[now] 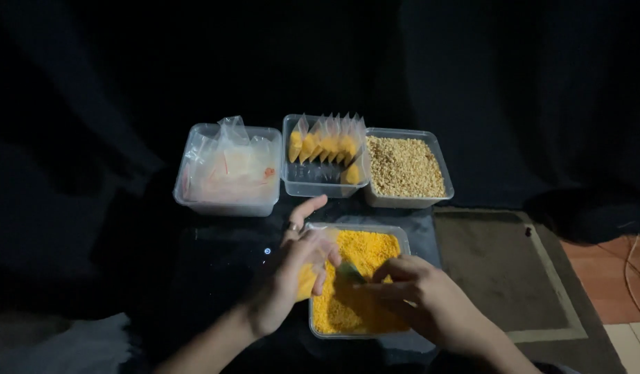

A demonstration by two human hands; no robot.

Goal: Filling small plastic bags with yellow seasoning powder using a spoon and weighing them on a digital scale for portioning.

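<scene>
At the near edge of the dark surface (223, 266), both hands meet over a clear tub of yellow grains (354, 284). The left hand (299, 266) has its fingers curled around a small clear bag (307, 280) partly filled with yellow, with the index finger sticking up toward the far side. The right hand (420, 291) pinches a small green scoop (349, 270) between thumb and fingertips, its tip just beside the mouth of the bag, above the grains. Along the far edge stand three more clear tubs in a row, touching or nearly so: on the left one with empty plastic bags (230, 170), in the middle one with filled yellow packets (325, 156) standing upright, and on the right one with pale brown grains (405, 167). To the right lies a grey mat (500, 266), and beyond it a reddish tiled floor (607, 277).
</scene>
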